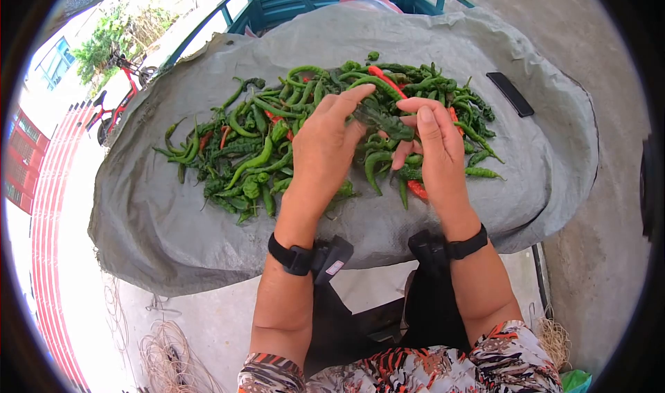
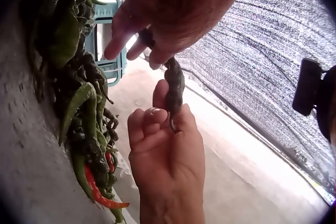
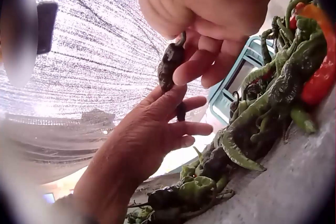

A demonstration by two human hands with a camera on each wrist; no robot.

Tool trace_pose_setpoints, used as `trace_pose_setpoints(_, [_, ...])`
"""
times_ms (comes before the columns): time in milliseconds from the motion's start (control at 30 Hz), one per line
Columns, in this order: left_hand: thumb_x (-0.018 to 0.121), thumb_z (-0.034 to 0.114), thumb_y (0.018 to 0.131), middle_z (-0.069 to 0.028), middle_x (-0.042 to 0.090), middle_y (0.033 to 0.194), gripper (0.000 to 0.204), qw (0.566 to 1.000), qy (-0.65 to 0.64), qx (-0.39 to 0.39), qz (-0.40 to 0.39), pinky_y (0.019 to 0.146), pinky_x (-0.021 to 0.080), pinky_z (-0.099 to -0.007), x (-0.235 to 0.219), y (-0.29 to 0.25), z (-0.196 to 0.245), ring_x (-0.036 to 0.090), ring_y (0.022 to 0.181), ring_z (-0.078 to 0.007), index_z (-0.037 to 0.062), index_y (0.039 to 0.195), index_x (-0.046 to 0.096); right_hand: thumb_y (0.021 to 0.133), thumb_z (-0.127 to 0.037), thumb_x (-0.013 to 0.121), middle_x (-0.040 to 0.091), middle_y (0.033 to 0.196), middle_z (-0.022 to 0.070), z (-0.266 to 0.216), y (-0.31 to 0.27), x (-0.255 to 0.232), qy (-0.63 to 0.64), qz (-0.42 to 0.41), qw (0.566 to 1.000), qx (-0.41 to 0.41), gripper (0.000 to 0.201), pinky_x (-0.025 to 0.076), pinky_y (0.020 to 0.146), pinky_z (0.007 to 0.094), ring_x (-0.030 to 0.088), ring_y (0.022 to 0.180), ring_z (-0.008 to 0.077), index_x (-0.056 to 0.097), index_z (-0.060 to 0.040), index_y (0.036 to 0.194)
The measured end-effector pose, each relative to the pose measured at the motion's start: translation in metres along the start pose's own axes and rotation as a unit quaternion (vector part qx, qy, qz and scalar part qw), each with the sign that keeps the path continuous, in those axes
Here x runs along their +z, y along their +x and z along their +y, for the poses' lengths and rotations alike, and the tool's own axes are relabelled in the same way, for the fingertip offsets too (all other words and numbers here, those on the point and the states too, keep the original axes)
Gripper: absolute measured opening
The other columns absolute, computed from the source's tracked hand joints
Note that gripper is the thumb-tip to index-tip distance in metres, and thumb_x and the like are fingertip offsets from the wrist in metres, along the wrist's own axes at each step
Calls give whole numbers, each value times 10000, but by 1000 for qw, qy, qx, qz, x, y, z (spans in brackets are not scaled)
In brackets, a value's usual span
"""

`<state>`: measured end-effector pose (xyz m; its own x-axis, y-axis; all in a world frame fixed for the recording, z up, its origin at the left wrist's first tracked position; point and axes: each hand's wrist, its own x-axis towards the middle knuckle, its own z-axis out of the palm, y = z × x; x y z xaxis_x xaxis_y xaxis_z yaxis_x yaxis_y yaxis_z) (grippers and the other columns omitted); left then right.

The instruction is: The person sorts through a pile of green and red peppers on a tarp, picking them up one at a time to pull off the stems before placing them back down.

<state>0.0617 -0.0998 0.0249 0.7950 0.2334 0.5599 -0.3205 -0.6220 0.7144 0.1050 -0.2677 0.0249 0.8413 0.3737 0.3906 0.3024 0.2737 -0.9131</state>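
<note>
A dark green, wrinkled pepper [image 1: 384, 119] [image 2: 175, 87] [image 3: 170, 66] is held between both hands above the pile. My left hand [image 1: 322, 147] [image 2: 194, 8] [image 3: 139, 148] pinches one end between thumb and fingers. At the stem end, my right hand [image 1: 442, 157] [image 2: 167, 166] [image 3: 205, 6] has its thumb and bent fingers round the pepper. Beneath them lies a wide heap of green peppers [image 1: 260, 161] with a few red ones, among them a red pepper [image 1: 386, 81] just beyond the hands.
The heap lies on a grey cloth [image 1: 187, 233] with raised, folded edges. A black phone [image 1: 510, 93] rests on its right side. Behind stands a teal metal frame [image 1: 305, 5]. Coiled twine [image 1: 173, 355] is on the floor at lower left, and a red bicycle [image 1: 121, 98] stands beyond.
</note>
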Motion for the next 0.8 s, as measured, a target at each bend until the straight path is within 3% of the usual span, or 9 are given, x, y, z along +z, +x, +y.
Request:
trace_pose_setpoints(233, [569, -57, 896, -62, 693, 1034, 430, 998, 7, -39, 45, 591, 516, -271, -3, -1, 0, 615, 634, -113, 114, 1282, 650, 1069, -465, 407, 653, 1037, 142, -4, 0, 0, 27, -21, 998, 54, 511, 519, 614, 271, 615, 640, 153, 573, -14, 1243])
trace_pose_setpoints(433, [566, -35, 912, -60, 696, 1033, 386, 998, -5, -60, 36, 591, 511, -271, -9, -1, 1, 617, 634, -108, 105, 1260, 658, 1059, -504, 393, 675, 1053, 152, -6, 1, 0, 30, -44, 996, 68, 558, 530, 618, 270, 613, 641, 151, 569, -12, 1253])
trace_pose_setpoints(533, [558, -27, 919, -56, 694, 1055, 379, 996, 8, -76, 45, 600, 514, -269, -11, -1, -3, 614, 628, -107, 97, 1265, 653, 1064, -475, 403, 675, 1046, 138, -8, -1, 2, 23, -25, 997, 68, 528, 530, 618, 265, 610, 638, 142, 571, -8, 1242])
trace_pose_setpoints(633, [546, -32, 917, -77, 670, 1090, 388, 991, 2, -83, 103, 614, 516, -264, -19, -1, -15, 626, 626, -114, 89, 1272, 646, 1050, -399, 493, 678, 1040, 100, 4, 3, -2, -22, 29, 999, 14, 422, 523, 603, 259, 609, 624, 131, 595, -24, 1214])
trace_pose_setpoints(733, [564, 5, 862, -149, 628, 1033, 381, 972, 49, -126, 194, 718, 523, -403, -31, -1, -24, 670, 760, -283, 109, 1216, 659, 984, -279, 630, 679, 1017, 75, 11, 5, -2, -116, 56, 991, 21, 311, 521, 639, 279, 629, 686, 136, 615, -42, 1187])
trace_pose_setpoints(800, [569, 13, 843, -228, 583, 1202, 431, 947, 149, -95, 267, 826, 515, -436, -36, 2, -31, 658, 905, -349, 73, 1263, 640, 926, -223, 682, 684, 1019, 73, 19, 6, -1, -251, 55, 965, -45, 300, 520, 682, 316, 644, 755, 169, 624, -59, 1170])
